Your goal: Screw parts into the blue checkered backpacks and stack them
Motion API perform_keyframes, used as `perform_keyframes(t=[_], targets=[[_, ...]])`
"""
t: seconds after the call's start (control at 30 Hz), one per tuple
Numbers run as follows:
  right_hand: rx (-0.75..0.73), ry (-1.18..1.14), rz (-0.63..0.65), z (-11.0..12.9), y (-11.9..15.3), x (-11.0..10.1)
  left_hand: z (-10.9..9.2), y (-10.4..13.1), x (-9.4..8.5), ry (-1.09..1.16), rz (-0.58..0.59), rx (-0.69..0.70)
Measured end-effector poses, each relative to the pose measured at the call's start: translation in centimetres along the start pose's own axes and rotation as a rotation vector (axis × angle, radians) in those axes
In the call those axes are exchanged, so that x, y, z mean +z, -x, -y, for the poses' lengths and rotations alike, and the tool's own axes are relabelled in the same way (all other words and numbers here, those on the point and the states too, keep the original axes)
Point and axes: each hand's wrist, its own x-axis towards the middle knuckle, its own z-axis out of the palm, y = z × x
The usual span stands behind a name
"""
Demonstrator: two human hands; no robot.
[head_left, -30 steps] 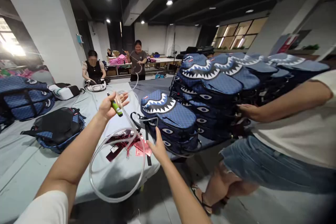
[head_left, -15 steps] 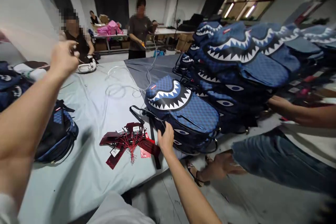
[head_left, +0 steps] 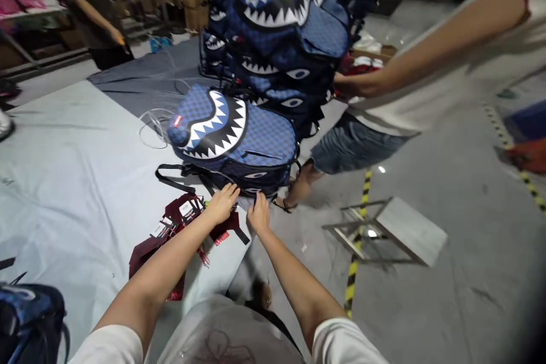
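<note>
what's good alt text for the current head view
A person's left hand and right hand are at the near side of a blue shark-mouth backpack on a pale table. Dark red tags lie beside it; similar backpacks are stacked behind.

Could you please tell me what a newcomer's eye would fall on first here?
Probably the toothy shark-mouth print on the blue checked backpack at the corner of the pale table, with the left hand and right hand at its near side. Behind it rises a pile of similar backpacks. Dark red tags lie on the table around the left forearm.
</note>
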Motion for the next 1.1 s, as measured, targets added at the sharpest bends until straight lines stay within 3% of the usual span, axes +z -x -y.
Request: perform_keyframes(t=[0.13, 0.23, 0.33, 0.4, 0.5, 0.63, 0.73, 0.83, 0.9, 1.0, 1.1], targets=[[0.007, -0.012, 0.048, -3.2, -1.2, 0.3, 0.7, -3.7, 2.3, -0.118, 0.099, 0.020], [-0.008, -0.013, 0.060, -3.5, -2.6, 1.0, 1.2, -6.1, 4.0, -0.219, 0.147, -0.034], [-0.049, -0.022, 0.075, -3.2, -3.4, 1.2, 1.3, -6.9, 5.0, -0.281, 0.222, -0.018], [-0.106, -0.047, 0.098, -3.9, -3.4, 0.8, 1.2, -5.9, 4.5, -0.293, 0.269, 0.046], [-0.187, -0.103, 0.132, -6.8, -2.2, -0.7, 0.6, -2.4, 1.8, -0.288, 0.297, 0.165], [-0.276, -0.192, 0.186, -10.0, 2.9, -2.8, 0.8, 3.6, -3.1, -0.279, 0.293, 0.265], [-0.331, -0.277, 0.211, -8.3, 8.9, -4.2, 3.3, 6.4, -5.9, -0.287, 0.221, 0.264], [-0.396, -0.389, 0.206, -3.6, 14.4, -6.0, 6.3, 7.3, -8.5, -0.255, 0.137, 0.224], [-0.455, -0.468, 0.206, -0.5, 16.7, -8.0, 7.1, 7.6, -10.4, -0.249, 0.091, 0.199], [-0.500, -0.648, 0.164, 2.4, 17.3, -11.6, 6.2, 8.5, -12.6, -0.267, -0.062, 0.116], [-0.396, -0.969, 0.101, 3.5, 14.4, -13.4, 5.8, 9.9, -12.0, -0.279, -0.513, -0.260]])
